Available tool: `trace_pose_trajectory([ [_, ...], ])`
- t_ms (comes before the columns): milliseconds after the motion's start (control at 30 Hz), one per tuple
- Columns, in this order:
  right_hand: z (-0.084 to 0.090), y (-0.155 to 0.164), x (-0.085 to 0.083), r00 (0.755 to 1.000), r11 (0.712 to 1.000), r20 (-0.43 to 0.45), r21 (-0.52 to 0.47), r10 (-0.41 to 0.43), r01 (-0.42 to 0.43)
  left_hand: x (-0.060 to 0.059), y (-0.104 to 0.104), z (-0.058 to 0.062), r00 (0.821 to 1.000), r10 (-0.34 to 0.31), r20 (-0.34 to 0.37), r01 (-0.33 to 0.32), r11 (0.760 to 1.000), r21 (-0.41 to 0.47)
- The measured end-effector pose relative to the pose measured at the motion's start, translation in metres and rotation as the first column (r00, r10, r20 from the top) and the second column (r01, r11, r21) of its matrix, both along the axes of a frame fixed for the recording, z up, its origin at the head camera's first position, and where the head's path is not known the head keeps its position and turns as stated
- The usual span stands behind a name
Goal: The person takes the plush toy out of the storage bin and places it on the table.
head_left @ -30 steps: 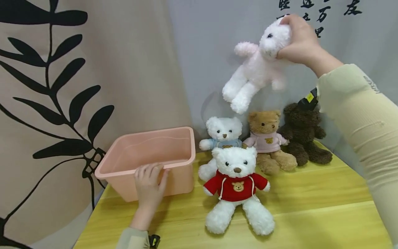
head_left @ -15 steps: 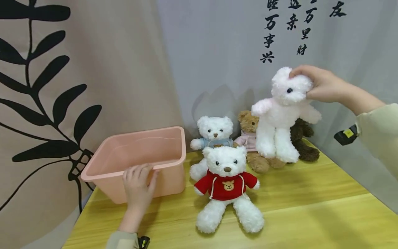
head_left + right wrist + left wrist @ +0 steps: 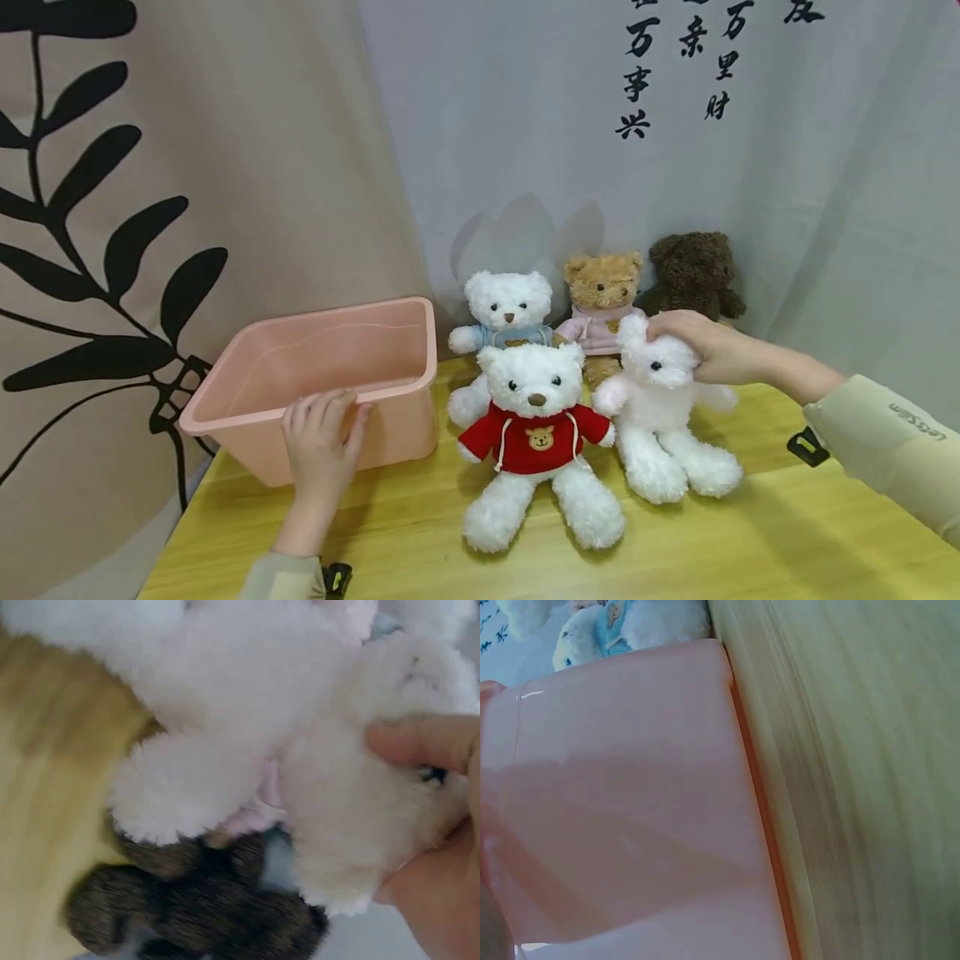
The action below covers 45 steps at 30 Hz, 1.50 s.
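White plush bear in red hoodie [image 3: 538,433] sat at front on yellow wooden table [image 3: 750,542]. Behind it, white plush bear in blue top [image 3: 504,321], tan plush bear in pink top [image 3: 602,298], dark brown plush bear [image 3: 693,271] lined up against grey curtain with black characters [image 3: 825,183]. Beige curtain with black leaf print [image 3: 225,167] hung at left.

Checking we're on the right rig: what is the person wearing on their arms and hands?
Both hands are bare, no gloves. The left hand and right hand come out of pale beige-green long sleeves; the right sleeve carries small dark lettering. A small black device with a yellow mark sits at each wrist.
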State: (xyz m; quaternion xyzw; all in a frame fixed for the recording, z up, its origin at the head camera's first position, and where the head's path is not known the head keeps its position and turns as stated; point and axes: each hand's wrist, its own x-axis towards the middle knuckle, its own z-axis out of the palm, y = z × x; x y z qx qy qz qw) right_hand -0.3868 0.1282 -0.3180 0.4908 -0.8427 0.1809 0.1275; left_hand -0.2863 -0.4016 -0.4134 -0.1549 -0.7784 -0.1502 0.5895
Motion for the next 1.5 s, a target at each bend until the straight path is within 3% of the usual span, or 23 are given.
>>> trace_pose_trajectory([
  [167,-0.01,-0.005,-0.001,0.979,0.991,0.166,0.074,-0.118,0.107,0.0,0.001,0.0,1.0,-0.002,-0.007,0.002,1.0,0.001],
  [233,-0.009,-0.008,-0.002,0.967,0.982,0.173,0.071,-0.185,0.175,0.0,0.003,0.0,1.0,-0.003,-0.006,0.003,1.0,0.0],
  [400,-0.004,-0.014,0.0,0.907,0.926,0.193,0.12,-0.375,0.358,0.0,0.006,-0.001,1.0,-0.006,-0.003,0.006,1.0,0.001],
  [467,-0.005,-0.017,-0.002,0.912,0.931,0.187,0.112,-0.364,0.348,0.0,0.007,-0.001,1.0,-0.007,-0.005,0.007,1.0,0.001],
  [600,-0.012,-0.026,0.003,0.975,0.973,0.026,0.069,-0.221,0.218,0.002,0.007,-0.003,1.0,-0.004,-0.011,0.004,1.0,-0.001],
  [667,-0.017,-0.031,0.009,0.985,0.989,-0.114,0.054,-0.132,0.139,0.002,0.007,-0.003,1.0,-0.005,-0.015,0.005,1.0,-0.002],
  [733,-0.022,-0.036,0.014,0.96,0.997,-0.272,0.033,-0.063,0.075,0.002,0.006,-0.002,1.0,-0.005,-0.023,0.005,1.0,-0.002],
  [833,-0.035,-0.038,0.016,0.883,1.0,-0.47,-0.007,-0.013,0.011,0.001,0.005,-0.001,0.999,-0.009,-0.036,0.009,1.0,0.002],
  [900,-0.045,-0.037,0.016,0.84,0.999,-0.542,-0.039,-0.031,0.012,0.001,0.005,0.0,0.999,-0.01,-0.045,0.01,1.0,0.002],
  [967,-0.055,-0.035,0.018,0.821,0.997,-0.567,-0.063,-0.062,0.031,0.0,0.004,0.001,0.999,-0.01,-0.051,0.01,1.0,0.0],
  [1100,-0.065,-0.031,0.022,0.826,0.993,-0.551,-0.083,-0.118,0.086,0.0,0.001,0.003,0.998,-0.006,-0.06,0.007,1.0,0.001],
  [1200,-0.058,-0.031,0.024,0.865,0.986,-0.472,-0.09,-0.169,0.144,0.001,-0.001,0.004,0.998,0.001,-0.063,-0.001,1.0,0.007],
  [1333,-0.039,-0.03,0.029,0.911,0.955,-0.288,-0.056,-0.295,0.292,0.003,-0.001,0.003,0.999,0.007,-0.033,-0.007,1.0,0.005],
  [1400,-0.033,-0.029,0.032,0.912,0.932,-0.209,-0.002,-0.354,0.361,0.003,0.0,0.002,1.0,0.004,-0.02,-0.004,1.0,0.002],
  [1500,-0.028,-0.03,0.034,0.906,0.908,-0.156,0.084,-0.394,0.41,0.004,0.001,0.001,1.0,-0.003,-0.017,0.003,1.0,0.001],
])
